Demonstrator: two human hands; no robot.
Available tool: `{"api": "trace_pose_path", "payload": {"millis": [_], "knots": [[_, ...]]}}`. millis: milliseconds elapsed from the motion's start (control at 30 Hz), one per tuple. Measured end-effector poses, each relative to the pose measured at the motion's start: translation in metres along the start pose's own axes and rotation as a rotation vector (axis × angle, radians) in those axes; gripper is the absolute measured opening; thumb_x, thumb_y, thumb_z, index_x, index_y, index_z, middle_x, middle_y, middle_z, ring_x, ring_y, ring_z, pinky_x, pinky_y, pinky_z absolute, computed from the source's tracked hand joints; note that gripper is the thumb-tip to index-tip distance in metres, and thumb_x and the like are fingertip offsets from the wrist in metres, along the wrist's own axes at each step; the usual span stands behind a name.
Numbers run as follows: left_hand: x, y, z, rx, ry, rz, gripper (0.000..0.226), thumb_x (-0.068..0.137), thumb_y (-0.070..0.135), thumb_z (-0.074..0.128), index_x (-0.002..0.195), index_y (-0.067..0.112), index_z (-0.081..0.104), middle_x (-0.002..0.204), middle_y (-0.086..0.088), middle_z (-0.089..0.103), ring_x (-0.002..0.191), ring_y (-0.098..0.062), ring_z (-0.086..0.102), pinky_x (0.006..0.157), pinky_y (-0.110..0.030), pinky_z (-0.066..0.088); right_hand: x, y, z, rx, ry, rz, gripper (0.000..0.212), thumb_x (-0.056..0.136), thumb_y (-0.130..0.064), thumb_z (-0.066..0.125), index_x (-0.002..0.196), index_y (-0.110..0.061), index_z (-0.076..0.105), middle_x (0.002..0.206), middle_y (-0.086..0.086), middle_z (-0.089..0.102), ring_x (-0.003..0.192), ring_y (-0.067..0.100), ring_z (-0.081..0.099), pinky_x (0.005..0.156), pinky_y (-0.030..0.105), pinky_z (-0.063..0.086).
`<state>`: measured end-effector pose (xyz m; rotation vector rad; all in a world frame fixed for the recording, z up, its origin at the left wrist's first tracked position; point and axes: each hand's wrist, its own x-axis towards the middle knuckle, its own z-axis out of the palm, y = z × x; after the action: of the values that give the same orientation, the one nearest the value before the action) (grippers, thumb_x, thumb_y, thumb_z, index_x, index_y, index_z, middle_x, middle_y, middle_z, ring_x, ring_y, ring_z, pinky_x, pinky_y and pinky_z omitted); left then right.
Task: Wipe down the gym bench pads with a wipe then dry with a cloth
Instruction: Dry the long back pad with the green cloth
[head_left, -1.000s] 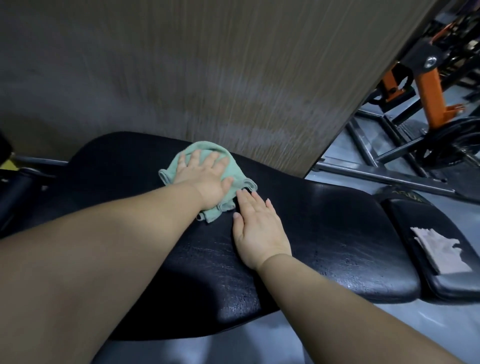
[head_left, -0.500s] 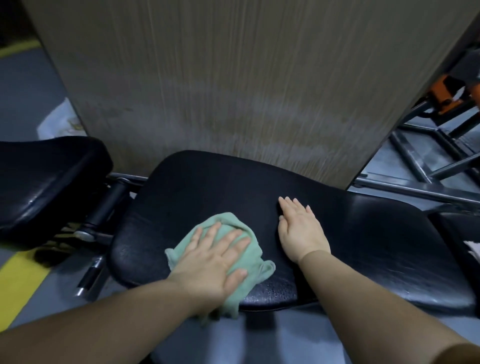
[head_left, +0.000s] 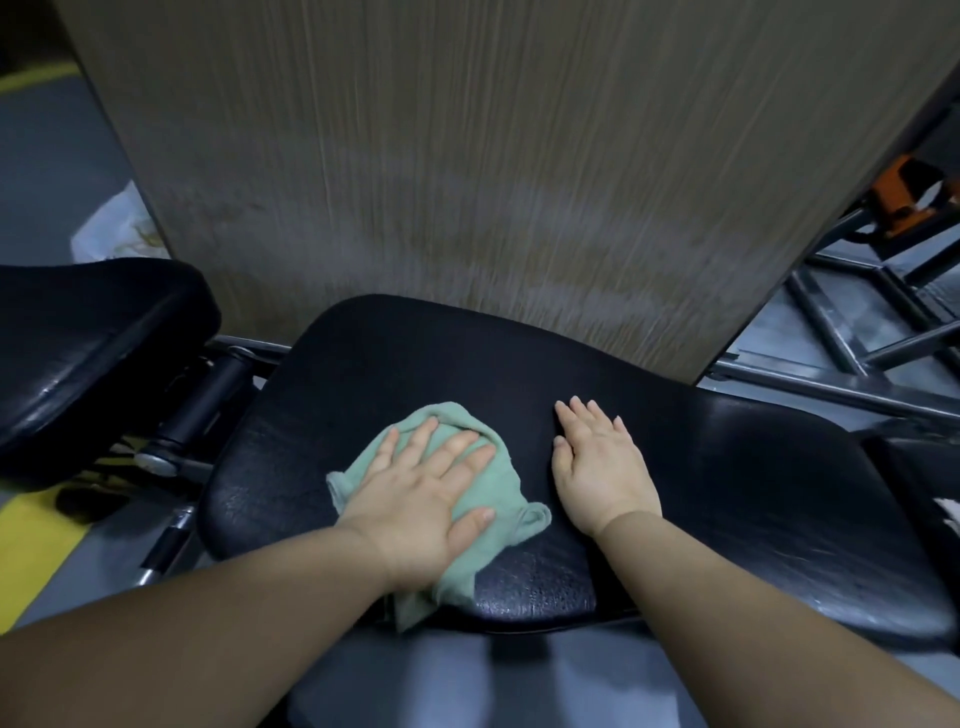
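Note:
A black padded bench pad (head_left: 727, 499) fills the middle of the view. On its near left part lies a crumpled green cloth (head_left: 511, 491). My left hand (head_left: 423, 491) presses flat on the cloth with fingers spread. My right hand (head_left: 597, 462) rests flat on the bare pad just right of the cloth, fingers straight. A sliver of the white wipe (head_left: 946, 512) shows at the right edge, on the neighbouring pad.
A second black pad (head_left: 88, 353) stands at the left, joined by a metal hinge and roller (head_left: 200, 405). A wood-grain panel (head_left: 467, 182) rises right behind the bench. Steel frame bars (head_left: 852, 343) and orange equipment (head_left: 904, 200) are at the right. Grey floor with a yellow stripe (head_left: 36, 545) lies below.
My left hand slid the cloth from the far side of the pad toward its near left part. My right hand stayed flat on the pad. The view swung left.

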<state>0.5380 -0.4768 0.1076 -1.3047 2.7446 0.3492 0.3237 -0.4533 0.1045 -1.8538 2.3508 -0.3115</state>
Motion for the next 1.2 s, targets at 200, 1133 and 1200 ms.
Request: {"api": "trace_pose_path", "payload": {"millis": [200,1133,1200], "knots": [[0.058,-0.006,-0.014,0.029,0.003,-0.074,0.064,0.097,0.062,0.013,0.153,0.04,-0.008,0.161,0.015,-0.011,0.148,-0.021,-0.018,0.119,-0.048,-0.011,0.002,0.001,0.001,0.002,-0.003,-0.002,0.05,0.101,-0.03,0.027,0.151,-0.022,0.026,0.159,-0.004,0.018,0.147,0.01,0.008,0.12,0.028,0.0],[0.056,-0.02,-0.016,0.013,-0.014,-0.092,0.064,0.097,0.062,0.014,0.152,0.04,-0.009,0.161,0.015,-0.014,0.148,-0.023,-0.019,0.119,-0.05,-0.01,0.005,0.002,0.001,-0.035,-0.002,0.016,0.05,0.101,-0.029,0.026,0.15,-0.024,0.027,0.158,-0.005,0.02,0.146,0.011,0.011,0.12,0.029,0.003],[0.026,-0.023,-0.012,0.016,-0.023,-0.095,0.063,0.097,0.061,0.014,0.152,0.04,-0.01,0.161,0.015,-0.014,0.147,-0.023,-0.02,0.119,-0.049,-0.011,0.002,-0.001,0.0,-0.04,-0.02,0.027,0.05,0.101,-0.029,0.025,0.151,-0.023,0.025,0.159,-0.005,0.019,0.147,0.011,0.01,0.12,0.031,0.004]]}}
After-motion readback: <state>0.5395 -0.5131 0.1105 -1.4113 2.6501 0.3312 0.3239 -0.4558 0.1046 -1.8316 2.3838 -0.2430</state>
